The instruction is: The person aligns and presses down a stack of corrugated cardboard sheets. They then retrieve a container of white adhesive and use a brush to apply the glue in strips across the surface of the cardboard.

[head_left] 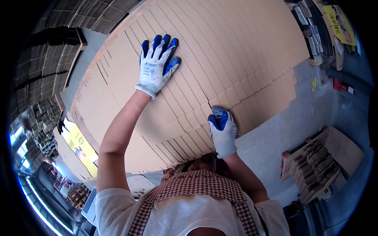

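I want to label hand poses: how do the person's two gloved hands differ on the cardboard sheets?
The left hand lies flat, fingers spread, far out on the cardboard sheets; the right hand is curled, gripping a sheet's near edge. The left arm is stretched out, the right bent close. Both wear white gloves with blue fingers.

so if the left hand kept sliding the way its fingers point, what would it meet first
Probably nothing new: the left hand in its white and blue glove lies flat on the fanned spread of overlapping brown cardboard sheets, fingers pointing up the picture. More of those sheets lies ahead, as far as the view shows.
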The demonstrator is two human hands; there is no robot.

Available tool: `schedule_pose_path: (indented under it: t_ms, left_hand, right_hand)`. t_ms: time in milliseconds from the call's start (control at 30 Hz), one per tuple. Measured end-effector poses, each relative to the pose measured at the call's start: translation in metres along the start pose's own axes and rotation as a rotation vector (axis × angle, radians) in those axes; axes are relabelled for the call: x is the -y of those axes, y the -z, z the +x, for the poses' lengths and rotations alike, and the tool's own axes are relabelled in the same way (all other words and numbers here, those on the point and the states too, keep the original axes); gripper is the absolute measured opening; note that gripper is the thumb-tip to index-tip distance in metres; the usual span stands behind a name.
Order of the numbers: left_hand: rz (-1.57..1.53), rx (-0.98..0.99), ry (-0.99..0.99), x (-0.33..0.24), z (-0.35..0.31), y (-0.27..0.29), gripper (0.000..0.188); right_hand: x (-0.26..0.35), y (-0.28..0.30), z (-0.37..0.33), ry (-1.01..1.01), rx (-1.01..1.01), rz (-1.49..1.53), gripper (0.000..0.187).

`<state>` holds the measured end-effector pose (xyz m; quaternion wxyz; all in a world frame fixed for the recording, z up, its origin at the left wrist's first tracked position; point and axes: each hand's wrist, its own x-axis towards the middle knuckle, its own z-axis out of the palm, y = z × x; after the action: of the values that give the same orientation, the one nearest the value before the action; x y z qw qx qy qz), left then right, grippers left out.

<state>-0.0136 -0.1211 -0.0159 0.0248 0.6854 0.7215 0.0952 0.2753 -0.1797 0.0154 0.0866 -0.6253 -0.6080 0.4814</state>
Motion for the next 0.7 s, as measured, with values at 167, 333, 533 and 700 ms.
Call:
schedule_pose_path:
  t_ms: [167, 333, 533, 700]
  left_hand:
    - [-0.001, 0.003, -0.006, 0.0, 0.001, 0.001, 0.058]
    - [0.015, 0.004, -0.008, 0.0, 0.001, 0.001, 0.058]
    - [0.017, 0.004, -0.018, 0.0, 0.001, 0.0, 0.059]
    - [0.024, 0.005, -0.02, -0.002, 0.002, 0.0, 0.06]
  right_hand:
    - [-0.006, -0.005, 0.009, -0.342, 0.112, 0.301, 0.051]
    - [-0.023, -0.013, 0.008, -0.282, 0.088, 0.296, 0.053]
    - [-0.022, -0.012, 0.006, -0.282, 0.081, 0.299, 0.053]
    - [-0.017, -0.012, 0.007, -0.163, 0.002, 0.121, 0.045]
